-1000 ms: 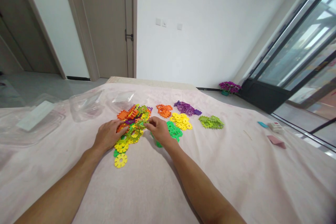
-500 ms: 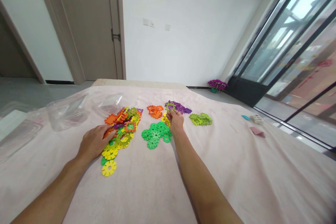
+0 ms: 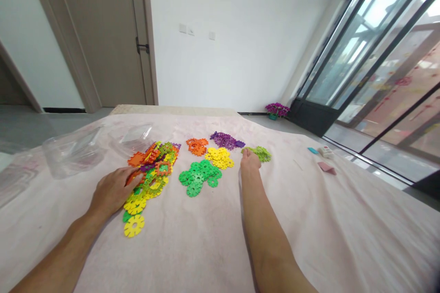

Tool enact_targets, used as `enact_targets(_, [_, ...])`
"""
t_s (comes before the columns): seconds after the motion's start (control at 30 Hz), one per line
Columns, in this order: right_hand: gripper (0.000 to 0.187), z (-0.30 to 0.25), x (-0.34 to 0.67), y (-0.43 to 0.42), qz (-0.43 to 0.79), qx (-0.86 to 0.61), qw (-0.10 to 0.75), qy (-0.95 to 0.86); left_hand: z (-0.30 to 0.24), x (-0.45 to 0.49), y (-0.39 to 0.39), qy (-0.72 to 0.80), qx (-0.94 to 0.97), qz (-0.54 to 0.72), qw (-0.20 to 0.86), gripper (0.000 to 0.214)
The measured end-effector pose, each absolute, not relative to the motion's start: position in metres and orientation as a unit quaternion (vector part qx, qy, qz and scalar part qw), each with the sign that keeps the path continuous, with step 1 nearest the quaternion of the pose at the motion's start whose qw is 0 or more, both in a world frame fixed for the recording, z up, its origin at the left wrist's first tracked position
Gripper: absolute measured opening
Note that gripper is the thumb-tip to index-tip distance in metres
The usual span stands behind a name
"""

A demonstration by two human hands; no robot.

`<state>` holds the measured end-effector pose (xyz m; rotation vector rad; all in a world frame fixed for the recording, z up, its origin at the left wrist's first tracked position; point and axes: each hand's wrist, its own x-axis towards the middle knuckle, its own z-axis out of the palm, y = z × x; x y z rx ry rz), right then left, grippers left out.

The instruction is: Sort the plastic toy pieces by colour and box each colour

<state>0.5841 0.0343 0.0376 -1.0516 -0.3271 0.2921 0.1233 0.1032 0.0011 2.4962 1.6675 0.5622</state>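
My left hand lies on the left edge of a mixed pile of plastic interlocking pieces, its thumb and fingers apart over an orange piece. Yellow, green, orange, purple and lime shapes overlap in that pile. At the left side of a lime-green heap, my right hand is closed in a pinch; a bit of a lime-green piece shows at its fingertips. Between my hands are single-colour heaps: green discs, yellow discs, orange squares and purple pieces.
Clear plastic containers stand at the left of the cloth-covered table. To the right lie a pink piece, a small white box and a blue item. A wall and a closed door are behind.
My right hand has carried a lime-green ring piece rightward from the purple and yellow heaps to the lime-green heap. My left hand stays on the mixed pile. The view has turned slightly right.
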Motion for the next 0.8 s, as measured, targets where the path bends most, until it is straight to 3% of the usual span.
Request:
enact_targets(0.23, [0.028, 0.055, 0.553, 0.057, 0.218, -0.466, 0.853, -0.090, 0.000, 0.122, 0.104, 0.536, 0.821, 0.191, 0.048, 0.059])
enact_targets(0.37, [0.019, 0.060, 0.506, 0.060, 0.337, -0.443, 0.819, -0.140, -0.001, 0.122, 0.105, 0.540, 0.819, 0.189, 0.046, 0.059])
enact_targets(0.43, [0.021, 0.058, 0.476, 0.059, 0.414, -0.449, 0.767, -0.196, -0.001, 0.122, 0.105, 0.541, 0.818, 0.190, 0.044, 0.058])
enact_targets(0.53, [0.021, 0.047, 0.427, 0.057, 0.437, -0.506, 0.669, -0.325, -0.001, 0.123, 0.104, 0.540, 0.818, 0.195, 0.038, 0.055])
enact_targets(0.67, [0.014, 0.026, 0.375, 0.049, 0.396, -0.542, 0.526, -0.522, 0.001, 0.124, 0.102, 0.540, 0.817, 0.202, 0.024, 0.052])
enact_targets(0.8, [0.023, 0.020, 0.350, 0.033, 0.276, -0.538, 0.413, -0.681, 0.003, 0.126, 0.100, 0.539, 0.817, 0.205, 0.017, 0.049])
